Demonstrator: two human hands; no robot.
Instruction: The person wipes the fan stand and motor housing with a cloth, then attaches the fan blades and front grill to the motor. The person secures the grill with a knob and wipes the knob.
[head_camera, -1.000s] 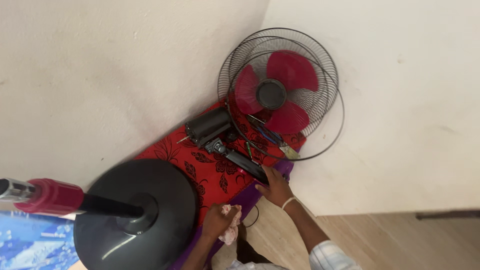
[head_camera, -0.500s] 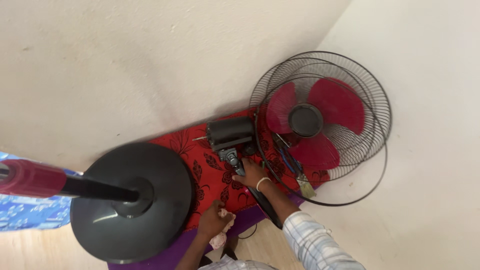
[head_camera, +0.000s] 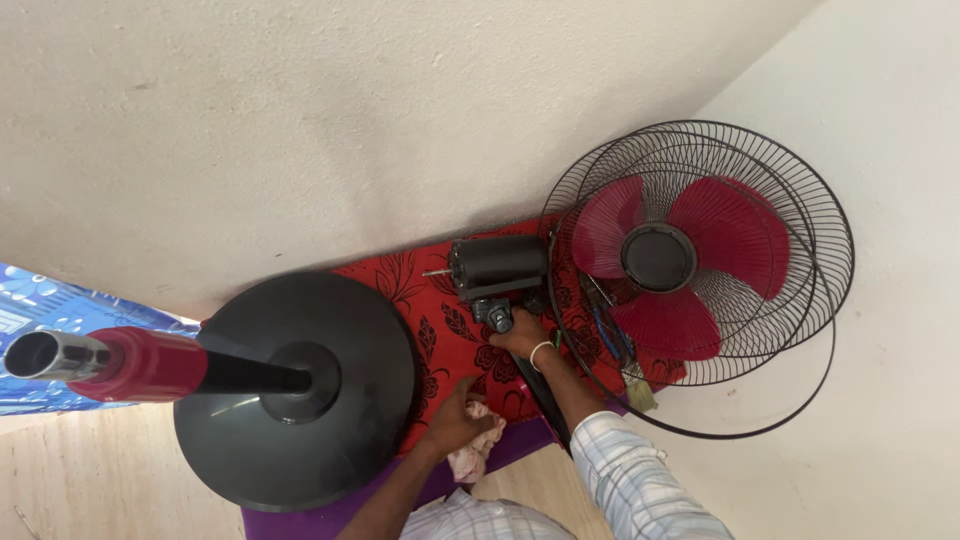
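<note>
Home: plain walls (head_camera: 300, 120), patterned cloth (head_camera: 455, 360), wood-look floor (head_camera: 90, 480).

I note the fan motor (head_camera: 497, 266): black housing, smooth with a soft sheen, looks like plastic or painted metal; I cannot tell which. Wire guards (head_camera: 700, 270): thin dark metal, slightly glossy. Blades (head_camera: 735, 230): red plastic, smooth, semi-matt. Round base (head_camera: 290, 390): black, glossy, catching light. Pole (head_camera: 150, 362): red plastic sleeve, shiny bare metal tube at the end. Covering (head_camera: 450, 350) under the parts: red cloth with black floral print, matt. Rag (head_camera: 470, 458) in my left hand (head_camera: 455, 425): pale, crumpled cloth. Walls (head_camera: 300, 120): rough, matt plaster. Floor (head_camera: 90, 480): wood-look, smooth.
</note>
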